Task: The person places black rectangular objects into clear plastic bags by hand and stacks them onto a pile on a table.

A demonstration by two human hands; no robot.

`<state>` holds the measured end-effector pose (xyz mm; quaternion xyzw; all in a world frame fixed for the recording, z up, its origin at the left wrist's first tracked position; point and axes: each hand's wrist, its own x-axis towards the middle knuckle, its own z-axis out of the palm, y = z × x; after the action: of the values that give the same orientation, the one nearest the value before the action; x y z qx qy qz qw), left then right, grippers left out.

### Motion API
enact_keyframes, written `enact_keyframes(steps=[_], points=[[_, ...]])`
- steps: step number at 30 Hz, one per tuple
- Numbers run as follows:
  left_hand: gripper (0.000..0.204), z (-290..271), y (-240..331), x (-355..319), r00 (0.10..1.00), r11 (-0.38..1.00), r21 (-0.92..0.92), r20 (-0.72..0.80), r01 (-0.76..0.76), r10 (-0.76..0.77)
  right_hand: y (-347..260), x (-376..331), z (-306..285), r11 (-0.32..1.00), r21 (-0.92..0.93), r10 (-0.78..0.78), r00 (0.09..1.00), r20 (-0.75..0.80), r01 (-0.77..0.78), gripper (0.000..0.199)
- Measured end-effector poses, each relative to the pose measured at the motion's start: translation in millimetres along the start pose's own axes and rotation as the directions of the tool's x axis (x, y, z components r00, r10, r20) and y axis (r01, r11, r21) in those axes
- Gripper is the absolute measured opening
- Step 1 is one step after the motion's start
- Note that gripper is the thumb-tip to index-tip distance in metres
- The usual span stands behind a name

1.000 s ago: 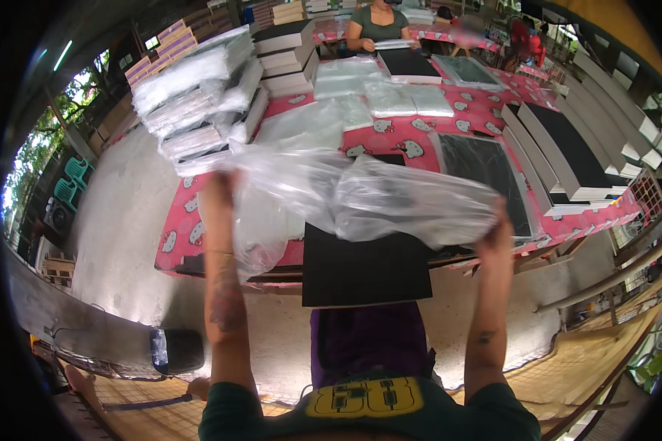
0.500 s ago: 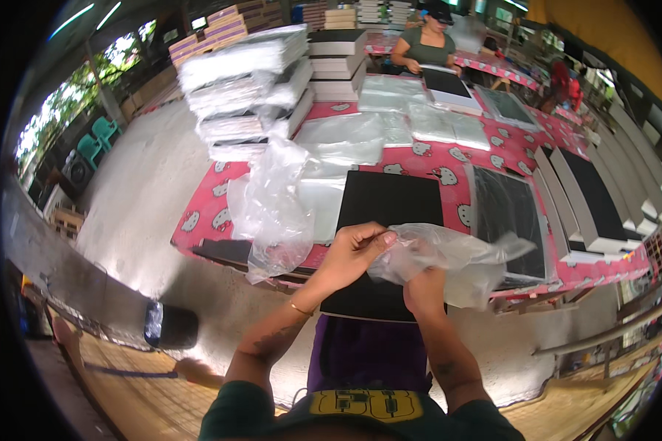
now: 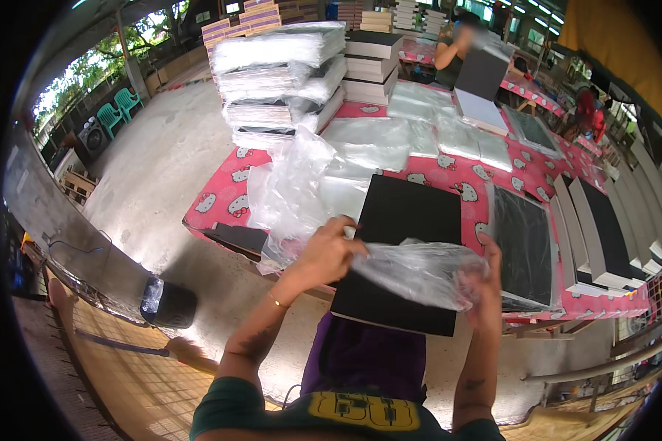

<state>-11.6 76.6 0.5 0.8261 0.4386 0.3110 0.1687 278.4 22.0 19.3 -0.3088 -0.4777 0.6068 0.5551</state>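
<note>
A flat black-covered slab with a pale lower edge lies at the table's front edge, close to my body. Over its middle, a crumpled clear plastic bag is stretched between my hands. My left hand pinches the bag's left end with curled fingers. At the other end my right hand holds the plastic against its palm, fingers pointing up and partly veiled by the film. Left of the slab, another loose clear bag lies bunched on the table.
Plastic-wrapped stacks stand at the far left beside black-topped white stacks. Flat clear bags cover the table's middle. A wrapped black slab and leaning thick blocks are rightward. Across the table a person handles a black cover.
My hands have moved apart, the right one going rightward, and the bag is now pulled wide between them. The person opposite has raised a black cover upright. The view has shifted.
</note>
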Motion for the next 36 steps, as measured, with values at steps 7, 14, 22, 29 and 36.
enact_keyframes(steps=[7,14,22,29,36], points=[[0.027,-4.8,48.4,31.7,0.977,0.925,0.342,0.187,-0.166,0.106,-54.1,-1.2,33.5,0.07,-0.983,-0.001,0.985,0.172,0.171,0.03],[0.031,-50.1,30.7,-9.6,0.998,0.364,-0.931,-0.001,-0.023,0.061,-52.7,-17.8,-48.3,0.28,-0.95,0.112,0.978,0.173,0.136,0.044],[0.022,-21.8,54.1,-18.3,0.956,0.651,-0.735,0.015,-0.189,0.294,-13.9,-45.1,-86.8,0.945,-0.327,0.155,0.847,0.508,0.024,0.04],[0.049,19.6,55.8,-46.6,0.753,0.217,-0.761,0.644,0.611,0.139,22.7,-72.5,-76.8,0.969,0.057,-0.21,0.92,-0.331,0.242,0.052],[0.029,21.2,6.6,-71.4,0.946,-0.179,-0.959,0.255,0.22,-0.2,53.0,-70.9,-117.8,0.989,0.147,-0.061,0.811,0.582,-0.032,0.055]])
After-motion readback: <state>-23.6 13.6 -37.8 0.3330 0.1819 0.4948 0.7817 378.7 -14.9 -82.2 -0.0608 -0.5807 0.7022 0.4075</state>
